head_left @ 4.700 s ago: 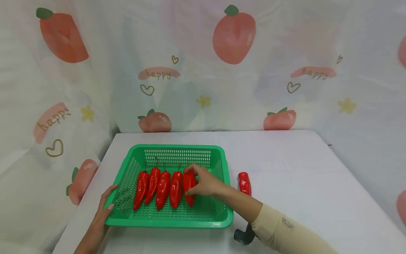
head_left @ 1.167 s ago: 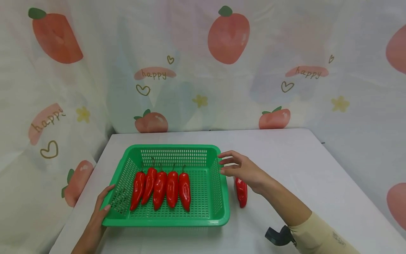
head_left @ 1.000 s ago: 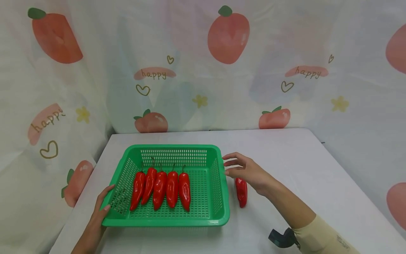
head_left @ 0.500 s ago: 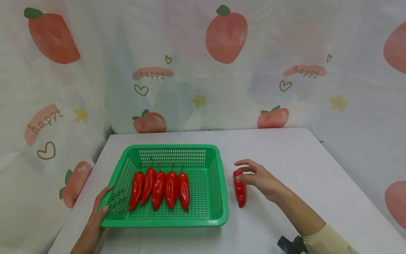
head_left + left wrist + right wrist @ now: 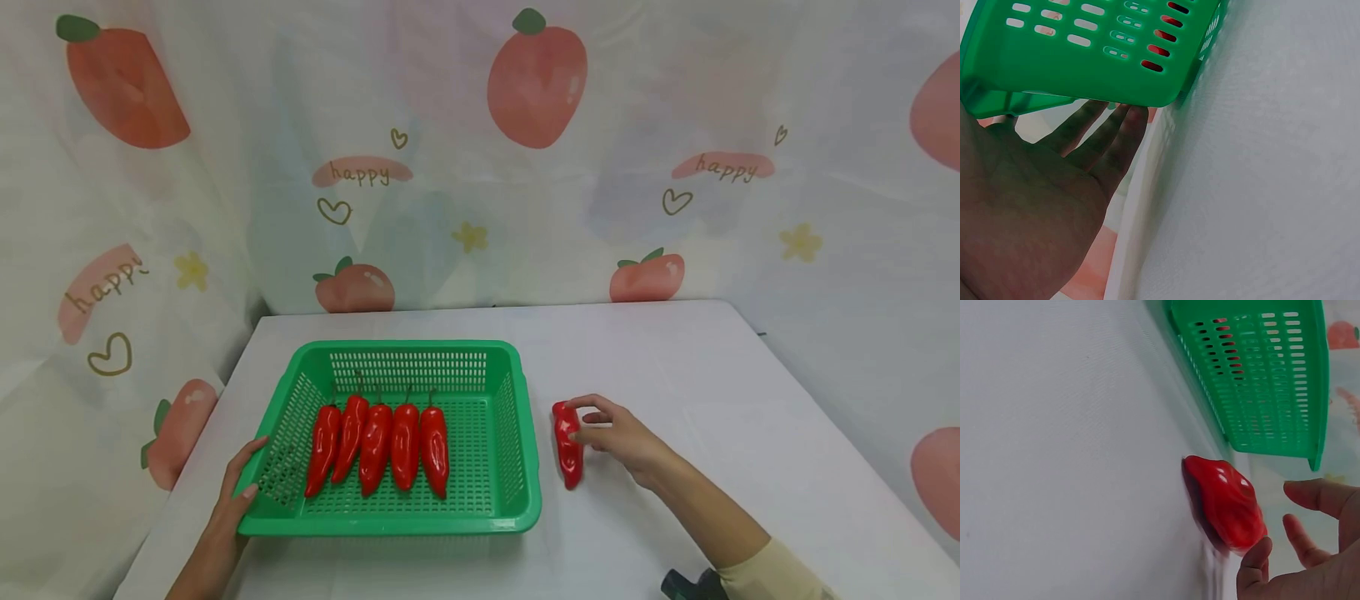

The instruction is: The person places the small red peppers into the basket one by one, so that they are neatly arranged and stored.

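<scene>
Right hand [image 5: 618,429] at loose red pepper [image 5: 567,443], fingers part-curled, thumb touching, no full grip yet. Pepper on table just R of green basket [image 5: 525,467]. Pinch mid-body, lift clear of rim. Left hand [image 5: 238,492] flat vs basket corner.

the pepper [image 5: 567,444] under the right hand's [image 5: 621,433] fingertips is showing a glossy, smooth red skin with bright highlights, looking like moulded plastic. the basket [image 5: 517,433] that the left hand [image 5: 238,492] is touching is looking like smooth green plastic with a slight sheen, its walls and floor slotted. the five peppers [image 5: 381,446] inside it are shining alike. the table [image 5: 712,400] under both hands is wearing a matt white cloth with a fine weave. the backdrop [image 5: 480,150] beyond the hands is looking like thin printed sheet, softly creased.
</scene>
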The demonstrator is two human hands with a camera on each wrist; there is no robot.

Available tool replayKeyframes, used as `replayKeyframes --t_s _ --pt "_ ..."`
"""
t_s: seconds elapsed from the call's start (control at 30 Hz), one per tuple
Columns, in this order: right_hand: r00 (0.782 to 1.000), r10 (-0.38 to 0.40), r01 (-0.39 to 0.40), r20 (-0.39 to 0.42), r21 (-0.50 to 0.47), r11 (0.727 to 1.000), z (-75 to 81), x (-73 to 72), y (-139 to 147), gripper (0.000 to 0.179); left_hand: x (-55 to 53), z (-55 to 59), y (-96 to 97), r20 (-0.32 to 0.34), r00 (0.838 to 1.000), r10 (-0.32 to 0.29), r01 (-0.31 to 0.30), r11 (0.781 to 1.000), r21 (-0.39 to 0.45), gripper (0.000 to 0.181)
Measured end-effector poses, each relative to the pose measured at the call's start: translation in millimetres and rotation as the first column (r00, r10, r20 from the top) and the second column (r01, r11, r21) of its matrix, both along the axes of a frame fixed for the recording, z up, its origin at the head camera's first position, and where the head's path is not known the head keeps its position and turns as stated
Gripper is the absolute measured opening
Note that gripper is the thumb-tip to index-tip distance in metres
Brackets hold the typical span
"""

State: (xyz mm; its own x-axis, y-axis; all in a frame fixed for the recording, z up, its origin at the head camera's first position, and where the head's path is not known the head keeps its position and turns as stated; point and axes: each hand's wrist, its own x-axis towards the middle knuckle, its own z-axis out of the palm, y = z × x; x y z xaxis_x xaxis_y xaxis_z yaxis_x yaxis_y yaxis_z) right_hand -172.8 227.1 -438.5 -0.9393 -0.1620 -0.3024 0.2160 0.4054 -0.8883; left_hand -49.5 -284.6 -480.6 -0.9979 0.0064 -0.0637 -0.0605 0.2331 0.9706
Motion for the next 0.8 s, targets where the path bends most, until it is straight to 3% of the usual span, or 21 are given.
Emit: replayKeyframes --t_s 0.33,0.8 --pt "0.999 0.035 -0.035 0.017 -0.021 0.999 -15.1 -2.9 -0.9 0.058 0.3 1.5 -0.6 0.021 1.000 0.000 0.000 1.000 -0.006 0.054" --pt "0.997 0.080 -0.080 0.005 0.071 0.994 -15.6 -1.1 -10.2 0.059 -0.2 0.4 -0.8 0.016 1.000 0.006 -0.006 1.000 0.013 0.053"
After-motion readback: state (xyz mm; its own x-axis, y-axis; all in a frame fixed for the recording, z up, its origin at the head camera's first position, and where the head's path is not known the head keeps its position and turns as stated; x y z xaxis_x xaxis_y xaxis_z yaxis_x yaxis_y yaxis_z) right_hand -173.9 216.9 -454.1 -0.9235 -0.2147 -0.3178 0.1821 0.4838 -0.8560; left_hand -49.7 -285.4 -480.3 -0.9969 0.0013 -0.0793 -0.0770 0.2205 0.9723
